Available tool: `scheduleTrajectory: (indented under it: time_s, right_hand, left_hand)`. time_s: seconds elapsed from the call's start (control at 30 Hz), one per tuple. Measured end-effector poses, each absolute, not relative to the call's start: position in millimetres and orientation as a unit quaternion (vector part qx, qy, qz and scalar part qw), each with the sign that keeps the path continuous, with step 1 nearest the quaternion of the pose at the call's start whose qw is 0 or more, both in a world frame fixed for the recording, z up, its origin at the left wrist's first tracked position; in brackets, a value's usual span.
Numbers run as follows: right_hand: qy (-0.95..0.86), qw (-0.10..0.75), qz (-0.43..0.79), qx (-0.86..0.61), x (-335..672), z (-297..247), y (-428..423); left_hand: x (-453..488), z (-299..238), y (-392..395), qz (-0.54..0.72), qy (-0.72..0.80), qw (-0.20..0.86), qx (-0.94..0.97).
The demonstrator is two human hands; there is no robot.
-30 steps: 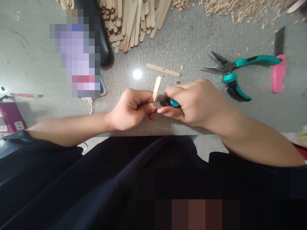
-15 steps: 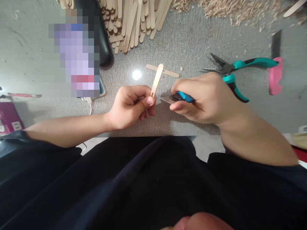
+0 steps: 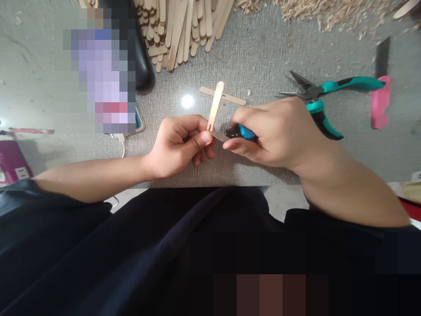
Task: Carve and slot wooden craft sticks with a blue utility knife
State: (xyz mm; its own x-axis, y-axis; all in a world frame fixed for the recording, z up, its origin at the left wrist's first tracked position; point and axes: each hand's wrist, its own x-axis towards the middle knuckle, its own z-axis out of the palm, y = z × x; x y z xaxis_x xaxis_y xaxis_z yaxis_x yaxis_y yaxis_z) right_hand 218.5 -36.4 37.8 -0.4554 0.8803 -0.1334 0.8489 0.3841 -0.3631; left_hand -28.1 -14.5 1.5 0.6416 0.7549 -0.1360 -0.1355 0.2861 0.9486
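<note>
Between the thumb and fingers of my left hand [image 3: 184, 145] is a wooden craft stick [image 3: 216, 103], its rounded end pointing up and away from me. A small slot shows in the stick just above my thumb. My right hand [image 3: 269, 131] is closed round a blue and black utility knife [image 3: 241, 131]. The knife's blade points left, its tip at the stick beside my left thumb; whether it cuts into the wood I cannot tell. Behind the held stick, a second craft stick [image 3: 235, 98] lies flat on the grey table [image 3: 177, 175].
Teal-handled long-nose pliers [image 3: 312, 94] lie open-jawed beyond my right hand, with a pink-handled cutter [image 3: 380, 101] farther right. A pile of craft sticks [image 3: 184, 33] and wood shavings [image 3: 315, 13] lie at the back. A black object [image 3: 143, 66] and white cable [image 3: 123, 147] are on the left.
My right hand has shifted left, bringing the knife tip from just beside the stick right up to it. My left hand keeps its pinch on the stick, nearly still.
</note>
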Motion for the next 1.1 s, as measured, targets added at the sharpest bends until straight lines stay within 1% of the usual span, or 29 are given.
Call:
scheduleTrajectory:
  time_s: [0.17, 0.33, 0.5, 0.8, 0.93, 1.1]
  right_hand:
    - [-0.828, 0.029, 0.183, -0.529, 217.9, 38.0, -36.1]
    - [-0.818, 0.006, 0.199, -0.539, 215.2, 41.4, -35.2]
    - [-0.825, 0.037, 0.178, -0.535, 216.9, 36.6, -36.4]
    - [-0.833, 0.048, 0.176, -0.523, 219.1, 37.1, -35.9]
    - [-0.829, 0.033, 0.179, -0.529, 218.8, 38.3, -36.4]
    - [-0.816, -0.014, 0.201, -0.542, 216.4, 45.4, -36.6]
  left_hand:
    - [-28.4, 2.2, -15.2, 0.309, 0.282, 0.752, 0.51]
    - [-28.5, 1.3, -15.0, 0.307, 0.282, 0.753, 0.509]
    - [-28.5, -0.3, -15.2, 0.301, 0.283, 0.753, 0.512]
    - [-27.8, 1.8, -14.8, 0.302, 0.281, 0.753, 0.512]
    - [-27.1, 2.2, -15.1, 0.303, 0.279, 0.758, 0.506]
    - [-26.6, 2.5, -14.7, 0.3, 0.289, 0.758, 0.502]
